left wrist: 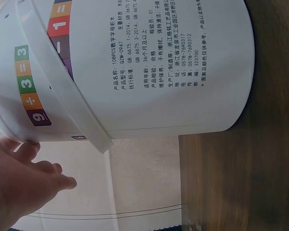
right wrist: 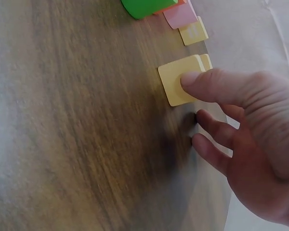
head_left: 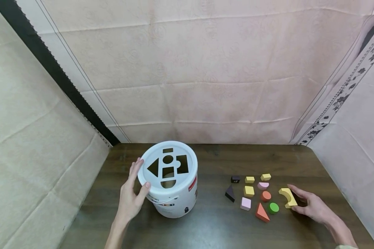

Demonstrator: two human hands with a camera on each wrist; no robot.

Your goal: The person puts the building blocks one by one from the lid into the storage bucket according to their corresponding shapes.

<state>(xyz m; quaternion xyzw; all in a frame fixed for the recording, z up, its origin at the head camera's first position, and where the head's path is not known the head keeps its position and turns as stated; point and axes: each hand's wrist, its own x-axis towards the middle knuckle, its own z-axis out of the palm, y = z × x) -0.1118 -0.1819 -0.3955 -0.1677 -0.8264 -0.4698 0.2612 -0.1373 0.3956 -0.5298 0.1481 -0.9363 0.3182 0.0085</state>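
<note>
A white bucket [head_left: 174, 204] stands upright on the table, its pale blue lid [head_left: 156, 154] cut with variously shaped holes. My left hand [head_left: 132, 195] rests against the lid's left rim, fingers spread and thumb at the near edge. In the left wrist view, part of that hand [left wrist: 29, 178] shows beside the printed bucket wall. At the right, my right hand [head_left: 313, 205] pinches a yellow arch block [head_left: 286, 195] between thumb and forefinger, at its two ends. Up close in the right wrist view, the thumb of my right hand [right wrist: 245, 130] presses the arch block's flat end [right wrist: 176, 82].
Left of the arch block lie several loose blocks, among them a green cylinder [head_left: 273, 208], an orange triangle [head_left: 261, 213], a lilac block [head_left: 245, 203] and a black triangle [head_left: 230, 193]. Cloth-covered walls [head_left: 205, 103] enclose the wooden table [head_left: 212, 228] at the back and sides.
</note>
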